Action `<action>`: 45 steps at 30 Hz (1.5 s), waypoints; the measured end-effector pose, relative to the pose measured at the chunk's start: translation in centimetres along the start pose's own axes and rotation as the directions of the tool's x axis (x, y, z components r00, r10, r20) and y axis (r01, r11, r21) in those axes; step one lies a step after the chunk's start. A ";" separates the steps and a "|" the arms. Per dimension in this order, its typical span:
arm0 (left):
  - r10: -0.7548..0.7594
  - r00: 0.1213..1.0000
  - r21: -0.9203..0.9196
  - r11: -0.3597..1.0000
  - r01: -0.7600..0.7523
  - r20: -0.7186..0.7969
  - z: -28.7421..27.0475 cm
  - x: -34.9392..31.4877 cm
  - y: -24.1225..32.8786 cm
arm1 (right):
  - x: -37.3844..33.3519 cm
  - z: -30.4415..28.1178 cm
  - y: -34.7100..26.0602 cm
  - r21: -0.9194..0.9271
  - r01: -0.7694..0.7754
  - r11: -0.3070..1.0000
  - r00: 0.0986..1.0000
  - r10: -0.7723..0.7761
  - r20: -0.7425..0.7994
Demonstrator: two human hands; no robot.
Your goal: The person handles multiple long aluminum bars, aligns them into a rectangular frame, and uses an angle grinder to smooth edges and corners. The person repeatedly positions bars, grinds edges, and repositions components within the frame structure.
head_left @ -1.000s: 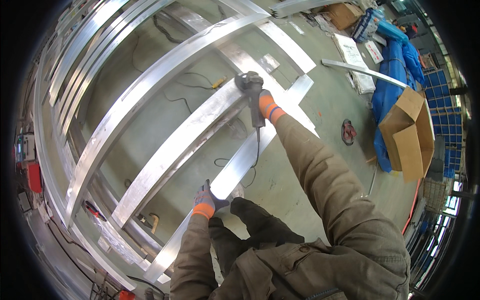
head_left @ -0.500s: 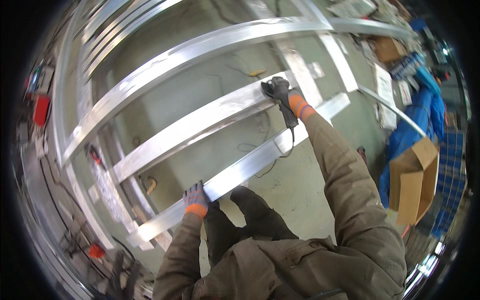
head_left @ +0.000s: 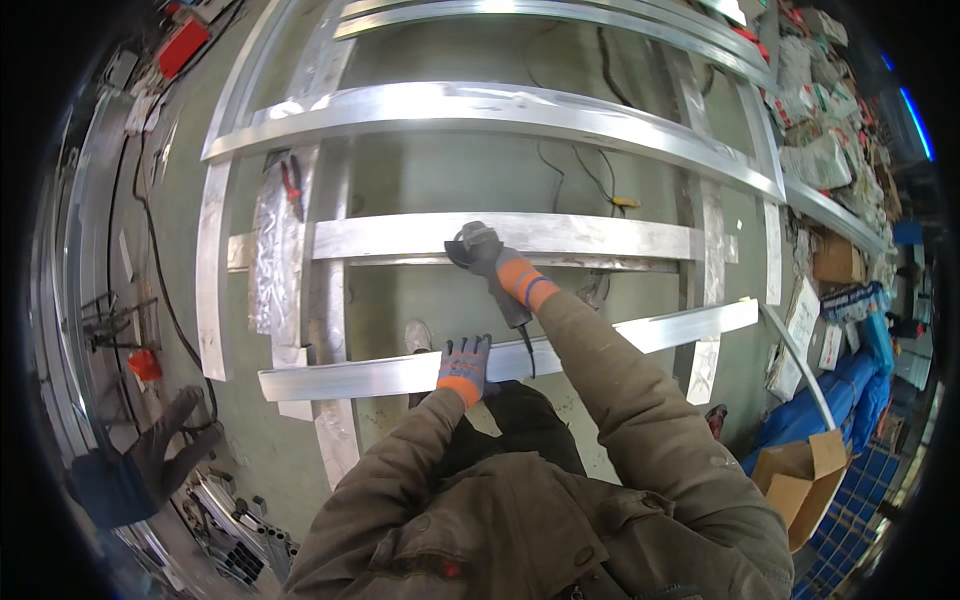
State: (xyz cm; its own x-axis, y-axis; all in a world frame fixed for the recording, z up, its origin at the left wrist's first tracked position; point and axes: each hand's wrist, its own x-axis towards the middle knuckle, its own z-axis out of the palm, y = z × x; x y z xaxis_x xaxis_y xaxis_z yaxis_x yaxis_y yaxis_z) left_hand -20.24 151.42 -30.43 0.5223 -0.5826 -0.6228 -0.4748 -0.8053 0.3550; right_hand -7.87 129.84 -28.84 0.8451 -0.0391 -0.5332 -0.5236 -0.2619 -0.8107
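Observation:
My right hand [head_left: 500,268], in a grey and orange glove, is closed around a dark angle grinder [head_left: 482,240]. The grinder's head is over the middle metal beam [head_left: 400,237]; whether its disc touches the metal I cannot tell. Its cord hangs down across the near aluminium bar [head_left: 350,380]. My left hand [head_left: 463,366], gloved alike, lies on this bar left of the grinder, fingers stretched across the top and tips at the far edge. The near bar lies slightly slanted in front of my legs, across the ends of the crosspieces.
Red-handled pliers [head_left: 291,186] rest on a wrapped crosspiece. Behind the middle beam runs a longer aluminium beam [head_left: 450,105]. At far left is another person's dark-gloved hand [head_left: 165,445]. An open cardboard box [head_left: 805,480] and blue sheeting [head_left: 825,405] stand at right.
My view has turned, so the frame looks more level. The grinder in my right hand has moved left along the middle beam. My left hand has shifted right along the near bar.

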 end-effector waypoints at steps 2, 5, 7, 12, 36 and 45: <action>-0.008 1.000 -0.038 0.999 0.007 -0.024 -0.5 -2.0 -3.5 | 3.2 5.6 -4.1 -0.029 0.061 0.998 0.995 -0.058 0.084; -0.047 0.995 -0.047 0.998 0.043 -0.091 -1.8 -5.7 -10.0 | 7.3 13.3 -9.3 -0.109 0.194 0.975 0.970 -0.174 0.171; -0.117 0.985 -0.029 0.993 0.114 -0.130 -2.2 -8.4 -14.6 | 9.4 17.3 -11.5 -0.097 0.133 0.986 0.966 -0.107 0.236; -0.263 0.942 -0.127 0.962 0.241 -0.209 -2.2 -13.2 -25.3 | 14.4 23.9 -15.3 -0.158 0.128 0.979 0.963 -0.084 0.257; -0.225 0.959 -0.205 0.960 0.188 -0.174 -0.8 -13.3 -29.7 | 24.1 26.4 -23.0 -0.154 -0.009 0.988 0.996 0.024 0.091; -0.207 0.974 -0.184 0.965 0.187 -0.097 -1.4 -12.9 -30.0 | 33.3 24.2 -11.9 -0.737 0.483 0.473 0.823 -0.534 0.196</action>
State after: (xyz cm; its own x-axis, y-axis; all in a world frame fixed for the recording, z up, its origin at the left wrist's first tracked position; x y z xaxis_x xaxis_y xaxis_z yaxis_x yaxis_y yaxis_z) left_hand -11.70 182.96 -32.09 0.6754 -0.4113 -0.6121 -0.2301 -0.9061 0.3550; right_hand 23.85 155.03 -42.78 0.9534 0.2970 -0.0535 0.2398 -0.8532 -0.4631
